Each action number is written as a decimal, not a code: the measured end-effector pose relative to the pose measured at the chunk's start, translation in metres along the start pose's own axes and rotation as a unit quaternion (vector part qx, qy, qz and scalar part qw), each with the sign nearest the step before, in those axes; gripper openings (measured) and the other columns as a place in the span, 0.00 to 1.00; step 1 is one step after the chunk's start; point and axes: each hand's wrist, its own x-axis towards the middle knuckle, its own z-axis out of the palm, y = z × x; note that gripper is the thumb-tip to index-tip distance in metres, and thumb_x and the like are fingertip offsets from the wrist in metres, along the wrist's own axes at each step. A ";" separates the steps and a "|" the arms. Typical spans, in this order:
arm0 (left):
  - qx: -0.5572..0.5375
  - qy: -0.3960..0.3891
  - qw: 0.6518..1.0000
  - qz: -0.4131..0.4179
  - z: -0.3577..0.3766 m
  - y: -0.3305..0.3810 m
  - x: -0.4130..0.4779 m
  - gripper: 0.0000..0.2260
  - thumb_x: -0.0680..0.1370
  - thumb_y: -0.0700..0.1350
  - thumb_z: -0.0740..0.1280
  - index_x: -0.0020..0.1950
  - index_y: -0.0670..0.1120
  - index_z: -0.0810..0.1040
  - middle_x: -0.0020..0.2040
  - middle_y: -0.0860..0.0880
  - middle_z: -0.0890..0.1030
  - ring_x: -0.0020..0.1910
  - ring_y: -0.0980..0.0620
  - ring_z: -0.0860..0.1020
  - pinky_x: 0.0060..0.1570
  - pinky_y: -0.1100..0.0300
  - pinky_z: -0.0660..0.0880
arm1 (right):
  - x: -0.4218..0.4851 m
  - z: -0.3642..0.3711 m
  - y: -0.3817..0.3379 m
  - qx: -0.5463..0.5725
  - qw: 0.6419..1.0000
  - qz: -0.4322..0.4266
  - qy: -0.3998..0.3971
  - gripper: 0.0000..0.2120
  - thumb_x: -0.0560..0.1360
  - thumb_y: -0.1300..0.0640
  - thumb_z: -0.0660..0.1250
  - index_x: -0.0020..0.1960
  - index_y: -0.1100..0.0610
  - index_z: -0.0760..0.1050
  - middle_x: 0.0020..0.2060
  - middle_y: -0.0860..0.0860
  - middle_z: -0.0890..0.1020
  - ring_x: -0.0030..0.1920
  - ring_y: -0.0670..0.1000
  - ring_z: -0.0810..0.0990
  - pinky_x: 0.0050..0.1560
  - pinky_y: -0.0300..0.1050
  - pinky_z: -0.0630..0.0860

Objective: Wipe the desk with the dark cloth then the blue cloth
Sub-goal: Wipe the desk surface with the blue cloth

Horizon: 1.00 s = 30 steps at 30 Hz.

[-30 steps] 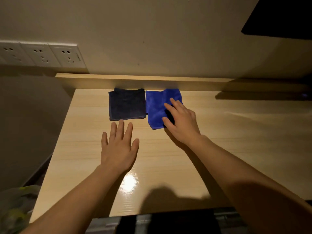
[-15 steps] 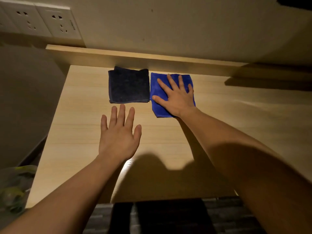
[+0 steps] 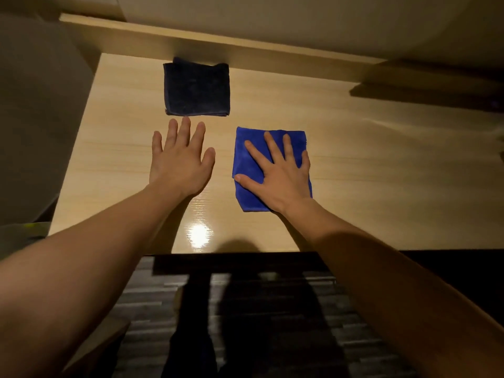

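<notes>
The folded dark cloth (image 3: 197, 90) lies flat at the back of the light wooden desk (image 3: 368, 170), close to the raised back ledge. The folded blue cloth (image 3: 246, 159) lies nearer the front, to the right of centre. My right hand (image 3: 278, 174) presses flat on the blue cloth with fingers spread, covering its right half. My left hand (image 3: 181, 159) rests flat on the bare desk just in front of the dark cloth, fingers apart, holding nothing and not touching either cloth.
A raised wooden ledge (image 3: 245, 47) runs along the back against the wall. The desk's left edge (image 3: 77, 148) drops off beside a dim wall. The front edge is near my forearms, with dark striped flooring (image 3: 245, 323) below.
My right hand has slid the blue cloth from beside the dark cloth toward the front of the desk. The left hand stays in place. The camera has tilted down.
</notes>
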 end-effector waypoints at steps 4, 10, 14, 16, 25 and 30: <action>-0.023 0.011 1.000 0.016 -0.003 -0.002 -0.004 0.30 0.87 0.62 0.47 0.87 0.53 0.54 0.88 0.44 0.52 0.87 0.40 0.47 0.82 0.35 0.44 | -0.047 0.009 -0.005 0.012 1.000 -0.011 0.010 0.39 0.74 0.20 0.43 0.82 0.33 0.42 0.84 0.46 0.44 0.83 0.58 0.38 0.79 0.66 0.42; -0.053 0.021 0.995 0.076 -0.005 0.026 -0.026 0.28 0.85 0.57 0.52 0.86 0.52 0.61 0.87 0.43 0.57 0.86 0.40 0.51 0.81 0.33 0.48 | -0.095 0.028 -0.007 0.032 0.998 -0.041 0.038 0.34 0.81 0.29 0.47 0.83 0.40 0.50 0.84 0.48 0.50 0.83 0.56 0.44 0.80 0.58 0.49; -0.112 0.006 0.993 0.041 0.002 0.063 -0.031 0.26 0.86 0.55 0.53 0.86 0.54 0.60 0.88 0.44 0.54 0.86 0.41 0.48 0.81 0.34 0.46 | -0.118 0.037 -0.010 0.050 0.996 -0.047 0.055 0.31 0.83 0.36 0.49 0.82 0.47 0.61 0.82 0.51 0.60 0.82 0.56 0.54 0.76 0.58 0.61; -0.112 -0.009 0.994 0.009 0.005 0.076 -0.029 0.27 0.86 0.58 0.52 0.86 0.56 0.57 0.88 0.45 0.51 0.86 0.42 0.45 0.81 0.34 0.42 | -0.130 0.040 -0.005 0.073 0.992 -0.074 0.069 0.28 0.82 0.39 0.52 0.78 0.50 0.69 0.79 0.52 0.68 0.80 0.58 0.62 0.69 0.59 0.70; -0.001 -0.024 0.999 -0.022 0.019 0.089 -0.029 0.38 0.81 0.74 0.39 0.88 0.57 0.42 0.88 0.44 0.41 0.86 0.41 0.37 0.81 0.32 0.38 | -0.120 -0.005 0.040 0.328 0.937 -0.031 0.117 0.26 0.79 0.40 0.60 0.69 0.52 0.79 0.68 0.50 0.81 0.72 0.52 0.74 0.71 0.53 0.66; 0.018 -0.031 0.999 -0.024 0.018 0.092 -0.028 0.40 0.80 0.75 0.37 0.87 0.58 0.39 0.88 0.45 0.38 0.86 0.41 0.36 0.81 0.32 0.39 | -0.001 -0.039 0.079 0.255 0.952 -0.014 0.166 0.20 0.83 0.45 0.60 0.70 0.51 0.77 0.70 0.50 0.78 0.74 0.54 0.70 0.72 0.55 0.60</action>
